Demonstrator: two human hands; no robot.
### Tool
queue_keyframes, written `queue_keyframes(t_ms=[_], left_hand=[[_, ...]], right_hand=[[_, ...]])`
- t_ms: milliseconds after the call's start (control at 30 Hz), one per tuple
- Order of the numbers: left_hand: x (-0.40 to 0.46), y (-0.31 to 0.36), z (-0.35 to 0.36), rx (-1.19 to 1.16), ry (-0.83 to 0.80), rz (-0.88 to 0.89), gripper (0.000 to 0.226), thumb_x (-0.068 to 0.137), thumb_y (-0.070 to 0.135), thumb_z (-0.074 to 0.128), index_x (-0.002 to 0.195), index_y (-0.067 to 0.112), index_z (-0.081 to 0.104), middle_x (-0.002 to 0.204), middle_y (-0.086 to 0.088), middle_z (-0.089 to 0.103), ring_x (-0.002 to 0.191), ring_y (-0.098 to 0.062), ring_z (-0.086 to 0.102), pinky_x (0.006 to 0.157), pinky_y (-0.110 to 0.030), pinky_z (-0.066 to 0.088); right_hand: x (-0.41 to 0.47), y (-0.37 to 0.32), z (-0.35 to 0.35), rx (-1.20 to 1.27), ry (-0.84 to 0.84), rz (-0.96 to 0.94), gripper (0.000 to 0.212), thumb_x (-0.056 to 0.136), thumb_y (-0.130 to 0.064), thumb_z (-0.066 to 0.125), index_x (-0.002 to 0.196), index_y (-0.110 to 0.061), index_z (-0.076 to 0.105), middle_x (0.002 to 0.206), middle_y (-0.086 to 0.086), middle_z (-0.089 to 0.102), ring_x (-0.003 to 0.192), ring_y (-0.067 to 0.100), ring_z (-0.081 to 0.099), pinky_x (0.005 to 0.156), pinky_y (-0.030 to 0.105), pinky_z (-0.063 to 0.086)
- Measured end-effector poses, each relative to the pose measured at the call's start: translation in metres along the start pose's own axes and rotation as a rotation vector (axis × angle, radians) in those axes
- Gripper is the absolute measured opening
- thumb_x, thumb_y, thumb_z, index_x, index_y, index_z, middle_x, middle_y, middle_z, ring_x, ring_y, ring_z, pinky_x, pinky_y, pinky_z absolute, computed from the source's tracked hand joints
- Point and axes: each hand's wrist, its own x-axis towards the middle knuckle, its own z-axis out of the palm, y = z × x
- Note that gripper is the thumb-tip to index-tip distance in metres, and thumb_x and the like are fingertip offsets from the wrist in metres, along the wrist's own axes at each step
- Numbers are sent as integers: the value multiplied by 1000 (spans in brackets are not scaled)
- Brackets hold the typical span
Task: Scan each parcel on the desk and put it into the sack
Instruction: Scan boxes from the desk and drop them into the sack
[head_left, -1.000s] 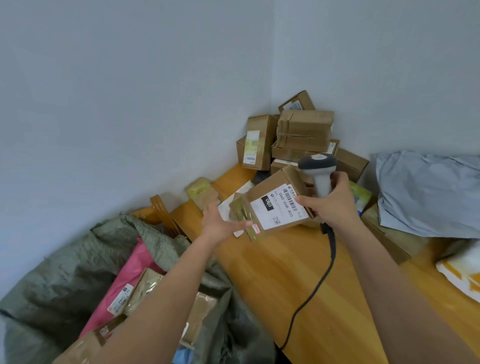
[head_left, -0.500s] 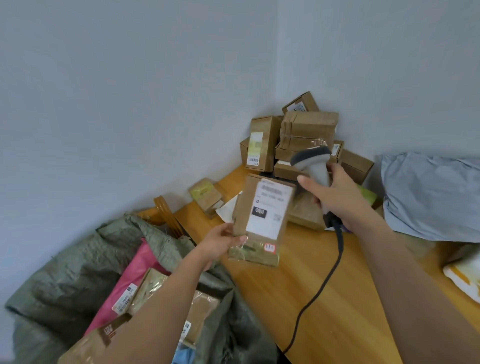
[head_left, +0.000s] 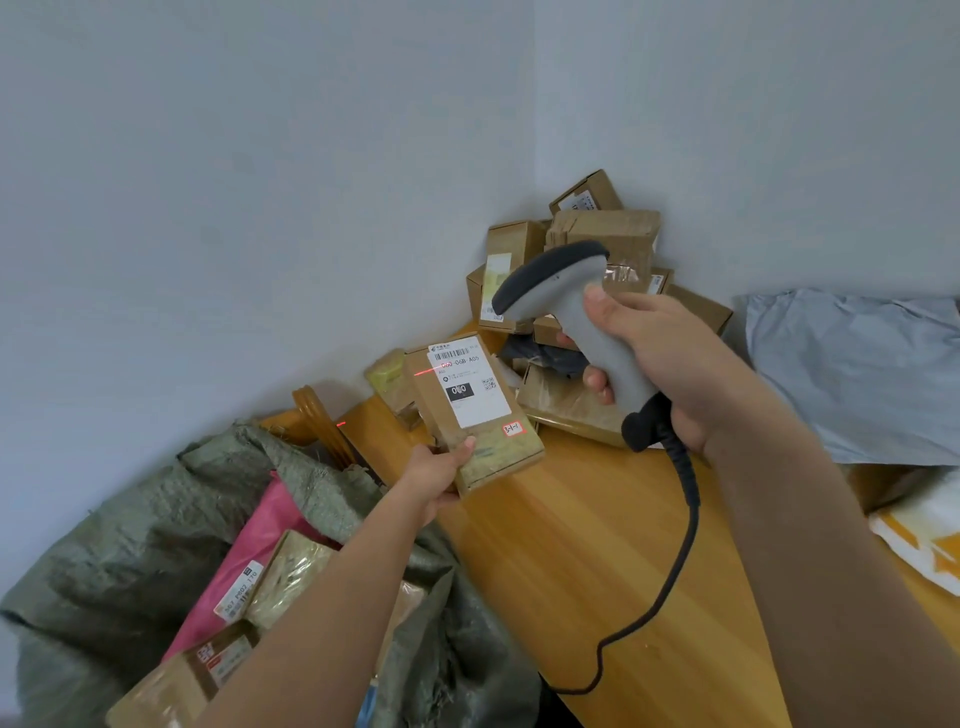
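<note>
My left hand (head_left: 434, 475) grips the lower end of a brown cardboard parcel (head_left: 475, 415) with a white shipping label facing up, held above the desk's left edge. A red scan line crosses the label's top near the barcode. My right hand (head_left: 657, 364) holds a grey handheld scanner (head_left: 569, 306) by its handle, its dark head pointed left and down at the parcel. The scanner's black cable (head_left: 670, 571) trails over the wooden desk (head_left: 597, 545). The green woven sack (head_left: 130, 551) gapes open at lower left with a pink bag and several boxes inside.
A heap of brown boxes (head_left: 602, 244) fills the desk's far corner against the walls. A small taped parcel (head_left: 392, 379) lies behind the held one. A grey poly mailer (head_left: 857, 374) and a white-and-orange bag (head_left: 924, 530) lie at right. A wooden chair back (head_left: 317, 421) stands beside the sack.
The parcel has tilted back so its label faces up, held by my left hand alone. My right hand has raised the scanner and aimed it; a red scan line now lies on the label.
</note>
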Motion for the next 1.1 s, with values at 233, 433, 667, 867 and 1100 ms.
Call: queue_keyframes(t_ms=[233,433,667,867,1100], left_hand=[[4,-2,5,-35,20,-27,57,87,30,71,131,4,45,117,-13,66,100,-29,66,73,-41,58],[5,0,6,-63,32,-40,58,88,31,70,132,4,43,118,-13,65,102,-30,65,68,-38,57],[4,-1,-1,-87,32,-34,57,88,30,69,132,4,43,111,-11,65,95,-28,65,61,-35,56],[1,-9,-14,-103,35,-24,56,88,29,70,132,4,46,119,-14,66,102,-29,66,72,-39,58],[-4,-13,-28,-119,71,-21,41,87,30,71,114,9,50,115,-13,67,104,-30,66,84,-44,57]], right_hand=[[-15,-15,-6,22,58,-30,33,100,-39,52,105,-8,63,86,5,63,48,13,51,43,23,45],[-22,-20,-6,33,73,-40,34,99,-40,53,107,-9,63,81,3,63,48,11,51,43,23,45],[-29,-26,7,-72,92,-79,33,100,-40,50,101,-10,63,70,-2,60,47,10,51,43,22,44],[-31,-29,24,-104,78,-76,38,100,-43,49,107,-9,62,76,1,60,45,9,51,42,21,44],[-32,-25,42,-91,70,-73,32,100,-42,49,107,-14,62,94,6,63,46,10,51,43,23,44]])
